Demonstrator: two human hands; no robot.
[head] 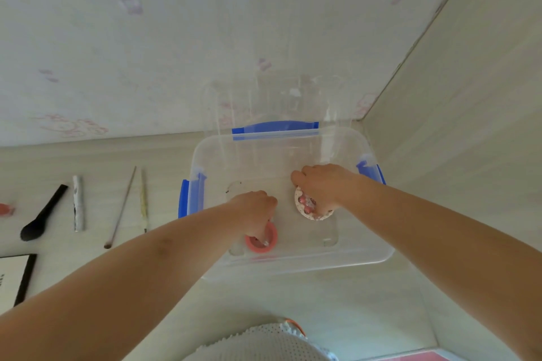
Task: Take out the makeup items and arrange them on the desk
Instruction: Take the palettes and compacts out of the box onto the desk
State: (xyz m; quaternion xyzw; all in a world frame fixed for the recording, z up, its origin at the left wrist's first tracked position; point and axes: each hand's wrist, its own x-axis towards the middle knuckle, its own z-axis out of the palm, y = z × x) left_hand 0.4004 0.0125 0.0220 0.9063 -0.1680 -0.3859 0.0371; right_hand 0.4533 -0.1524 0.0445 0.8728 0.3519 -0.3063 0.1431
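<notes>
inside the clear storage box (293, 261) on the desk (164, 155), the left hand (255, 208) curls its fingers round a pink round compact (262, 240) near the front wall, and farther in the right hand (319, 184) grips a patterned round case (308, 208).

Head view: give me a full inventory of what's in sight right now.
Storage box: 1, clear with blue latches, on desk by the wall corner.
Pink round case: 1, inside box, gripped by left hand.
Patterned round compact: 1, white-pink, inside box, gripped by right hand.
Black brush: 1, desk, left.
Silver tube: 1, desk.
Thin brushes: 2, desk, beside box.
Palette: 1, black-edged, left edge.
Hands: left, right, both in box.
</notes>
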